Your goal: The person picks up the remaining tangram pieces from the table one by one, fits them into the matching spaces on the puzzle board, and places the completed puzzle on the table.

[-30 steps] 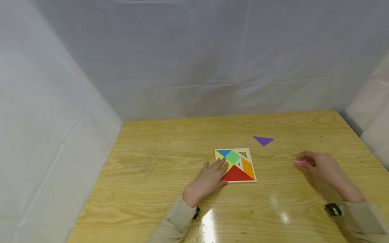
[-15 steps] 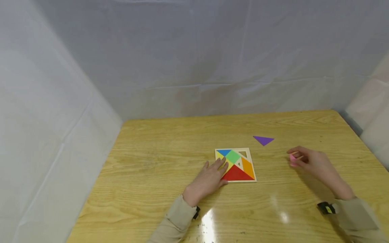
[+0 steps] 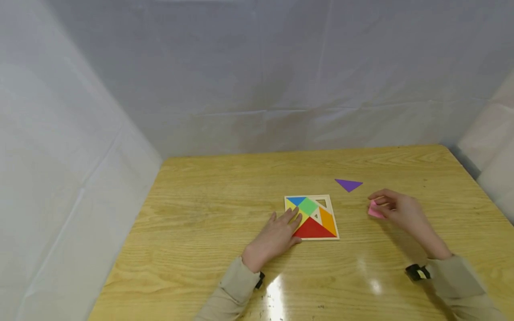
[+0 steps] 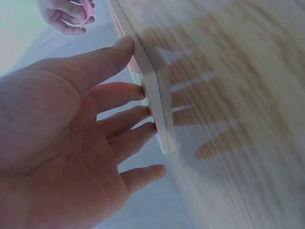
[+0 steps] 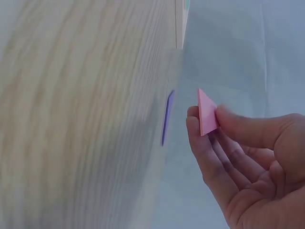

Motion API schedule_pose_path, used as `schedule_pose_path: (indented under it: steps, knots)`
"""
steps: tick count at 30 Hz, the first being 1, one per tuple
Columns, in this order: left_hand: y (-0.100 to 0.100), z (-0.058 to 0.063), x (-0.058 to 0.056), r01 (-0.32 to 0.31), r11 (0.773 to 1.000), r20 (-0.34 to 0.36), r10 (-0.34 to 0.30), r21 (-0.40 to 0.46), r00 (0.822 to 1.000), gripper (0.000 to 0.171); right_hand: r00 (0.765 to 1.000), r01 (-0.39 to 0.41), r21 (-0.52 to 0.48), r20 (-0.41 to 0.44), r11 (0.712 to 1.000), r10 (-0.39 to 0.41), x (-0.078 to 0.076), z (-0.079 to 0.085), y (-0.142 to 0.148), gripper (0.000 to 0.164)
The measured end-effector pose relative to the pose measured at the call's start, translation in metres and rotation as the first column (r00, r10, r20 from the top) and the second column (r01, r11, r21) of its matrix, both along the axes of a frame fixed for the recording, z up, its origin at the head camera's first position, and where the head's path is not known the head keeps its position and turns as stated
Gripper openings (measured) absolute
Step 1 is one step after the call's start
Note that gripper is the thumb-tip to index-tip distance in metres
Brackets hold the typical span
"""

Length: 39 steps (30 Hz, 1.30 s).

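A square tangram board (image 3: pixel 329 206) lies on the table. In it sit a red triangle (image 3: pixel 313 229), a green square (image 3: pixel 308 206), an orange parallelogram (image 3: pixel 327 221), a blue triangle (image 3: pixel 296 201) and a yellow piece partly hidden by fingers. Two pale recesses show bare, with holes in them. My left hand (image 3: pixel 271 243) rests on the board's left side, fingers fairly straight, thumb at its near edge in the left wrist view. Right of the board, my right hand (image 3: pixel 407 218) pinches a pink tangram piece (image 5: pixel 207 114) between thumb and fingers, raised off the table.
A purple triangle (image 3: pixel 349 184) lies flat on the wooden table (image 3: pixel 201 214), beyond the board's far right corner. White sheeting (image 3: pixel 241 89) hangs behind the table and along both sides.
My right hand has moved left toward the board with the pink piece, which has turned to show more of its face. My left hand, the board and the purple triangle stay put.
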State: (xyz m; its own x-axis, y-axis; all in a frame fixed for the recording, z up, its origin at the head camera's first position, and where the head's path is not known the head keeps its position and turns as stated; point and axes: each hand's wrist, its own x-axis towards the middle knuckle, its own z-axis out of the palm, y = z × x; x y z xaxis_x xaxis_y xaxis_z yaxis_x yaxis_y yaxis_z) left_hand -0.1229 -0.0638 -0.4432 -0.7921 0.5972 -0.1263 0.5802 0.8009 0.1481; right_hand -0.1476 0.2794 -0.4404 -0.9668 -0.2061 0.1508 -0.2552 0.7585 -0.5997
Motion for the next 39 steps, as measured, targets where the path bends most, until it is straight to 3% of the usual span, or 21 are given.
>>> schedule_pose_path:
  steps: [11, 29, 39]
  knots:
    - [0.0, -0.001, 0.0, 0.004, 1.0, -0.011, -0.004, 0.0, 1.0, 0.06, 0.995, -0.004, -0.142, 0.098, 0.99, 0.018, -0.004, 0.0, -0.021, 0.026]
    - [0.0, 0.002, 0.001, -0.006, 1.0, 0.013, 0.006, 0.014, 1.0, 0.06, 0.989, -0.02, -0.21, 0.138, 0.978, 0.05, -0.01, -0.005, -0.051, 0.025]
    - [0.0, 0.001, 0.001, -0.012, 1.0, 0.018, 0.012, 0.012, 1.0, 0.06, 0.983, -0.051, -0.288, 0.157, 0.956, 0.1, -0.017, -0.007, -0.074, 0.022]
